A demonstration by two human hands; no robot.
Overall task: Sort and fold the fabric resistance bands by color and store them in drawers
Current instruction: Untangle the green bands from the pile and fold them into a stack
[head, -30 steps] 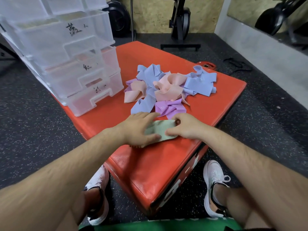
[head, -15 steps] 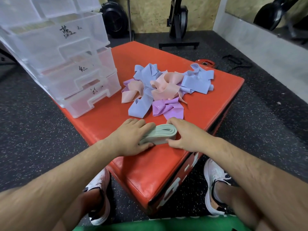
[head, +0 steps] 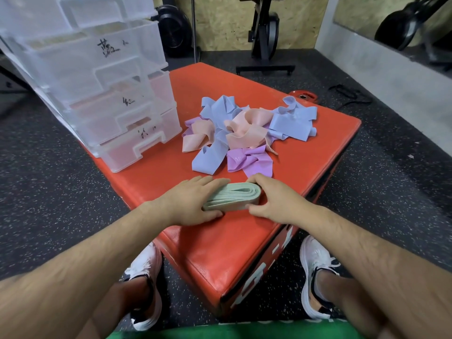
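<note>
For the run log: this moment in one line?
left hand: holds folded green band | right hand: holds its other end | surface: red padded box | behind: unsorted bands pile | drawer unit: far left

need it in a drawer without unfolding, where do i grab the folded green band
Probably from above, mid-length: thumb on the near flat face of the folded green band, fingers on the far face. Its layer edges face up, so squeezing across them should keep the folds together.

Gym: exercise bike [head: 265, 33], rubber flooring [head: 367, 167]
</note>
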